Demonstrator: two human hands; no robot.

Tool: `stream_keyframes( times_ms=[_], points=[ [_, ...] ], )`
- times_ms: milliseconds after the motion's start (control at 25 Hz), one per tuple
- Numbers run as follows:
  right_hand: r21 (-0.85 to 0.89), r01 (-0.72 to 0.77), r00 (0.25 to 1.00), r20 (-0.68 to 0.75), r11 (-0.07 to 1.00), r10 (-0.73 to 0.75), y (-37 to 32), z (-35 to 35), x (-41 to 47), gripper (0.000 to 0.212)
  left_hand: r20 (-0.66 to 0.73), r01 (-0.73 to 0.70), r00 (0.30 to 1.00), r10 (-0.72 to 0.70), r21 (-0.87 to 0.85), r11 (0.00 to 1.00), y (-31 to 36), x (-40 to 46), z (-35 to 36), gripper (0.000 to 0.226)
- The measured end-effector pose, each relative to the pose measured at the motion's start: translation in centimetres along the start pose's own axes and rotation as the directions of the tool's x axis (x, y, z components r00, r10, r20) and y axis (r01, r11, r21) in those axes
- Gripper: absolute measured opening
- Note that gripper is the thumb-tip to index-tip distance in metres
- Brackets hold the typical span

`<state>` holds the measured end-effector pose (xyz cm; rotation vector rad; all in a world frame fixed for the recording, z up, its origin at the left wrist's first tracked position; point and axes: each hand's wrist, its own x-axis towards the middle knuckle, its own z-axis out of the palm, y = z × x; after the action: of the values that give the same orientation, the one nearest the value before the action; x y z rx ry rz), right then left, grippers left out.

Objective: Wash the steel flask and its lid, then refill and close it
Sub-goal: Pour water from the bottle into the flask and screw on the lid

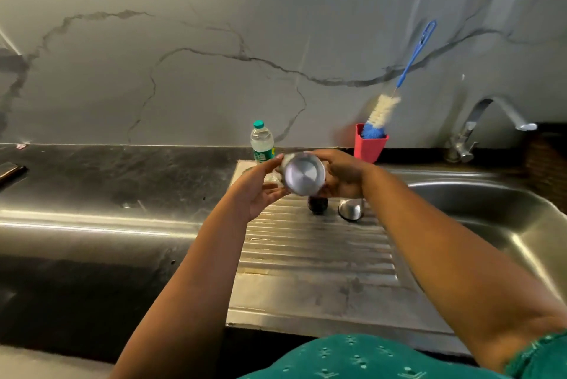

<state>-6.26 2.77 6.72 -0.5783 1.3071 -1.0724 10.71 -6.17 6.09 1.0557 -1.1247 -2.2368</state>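
Water bottle (261, 142) just left of the steel flask (302, 174), left hand (257, 191) and right hand (343, 174) both curled around that flask above the drainboard (316, 243), lid (350, 210) below-right, sink (491, 210) further right.

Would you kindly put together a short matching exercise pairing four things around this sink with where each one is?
Things:
1. steel flask
2. bottle brush
3. water bottle
4. tap

Places:
A. standing in the red cup
B. held between the left hand and right hand
C. mounted behind the sink
D. upright at the back of the draining board

Pairs: 1-B, 2-A, 3-D, 4-C
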Motion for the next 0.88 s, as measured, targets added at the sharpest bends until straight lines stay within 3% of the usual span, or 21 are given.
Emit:
stream_keyframes(
  times_ms=[80, 200, 320, 400, 480, 560, 680, 880],
  points=[
    [-0.002, 0.020, 1.000, 0.021, 1.000, -0.020, 1.1, -1.7, -2.7, 0.056, 0.134, -0.020, 0.991, 0.010, 0.076, 0.997, -0.9, -1.2, 0.9, 0.036],
    [-0.110, 0.066, 0.996, -0.046, 0.992, -0.072, 3.3, -3.9, -5.9, 0.059, 0.282, -0.098, 0.958, 0.047, 0.169, 0.981, -3.3, -1.9, 2.4, 0.073],
    [-0.227, 0.164, 0.982, -0.059, 0.960, -0.181, 5.7, -5.1, -7.5, 0.067, 0.387, -0.249, 0.915, 0.115, 0.318, 0.915, -5.7, -1.7, 3.8, 0.090],
    [-0.322, 0.207, 0.952, -0.151, 0.924, -0.266, 7.1, -5.2, -8.1, 0.072, 0.422, -0.420, 0.887, 0.189, 0.564, 0.711, -7.1, -1.3, 4.5, 0.095],
    [-0.352, 0.205, 0.912, -0.272, 0.913, -0.309, 8.6, -5.3, -8.2, 0.075, 0.476, -0.537, 0.842, 0.254, 0.693, 0.481, -8.6, -0.9, 5.2, 0.095],
    [-0.351, 0.208, 0.888, -0.323, 0.913, -0.327, 10.0, -5.4, -7.7, 0.079, 0.515, -0.595, 0.804, 0.298, 0.704, 0.387, -9.9, -0.7, 5.5, 0.097],
    [-0.342, 0.191, 0.861, -0.391, 0.920, -0.325, 11.2, -5.5, -6.9, 0.076, 0.516, -0.605, 0.796, 0.317, 0.704, 0.373, -11.1, 0.1, 5.4, 0.096],
    [-0.470, 0.130, 0.847, -0.405, 0.873, -0.344, 11.8, -5.7, -6.5, 0.081, 0.445, -0.534, 0.845, 0.297, 0.726, 0.433, -12.4, 0.6, 5.5, 0.085]
  ],
)
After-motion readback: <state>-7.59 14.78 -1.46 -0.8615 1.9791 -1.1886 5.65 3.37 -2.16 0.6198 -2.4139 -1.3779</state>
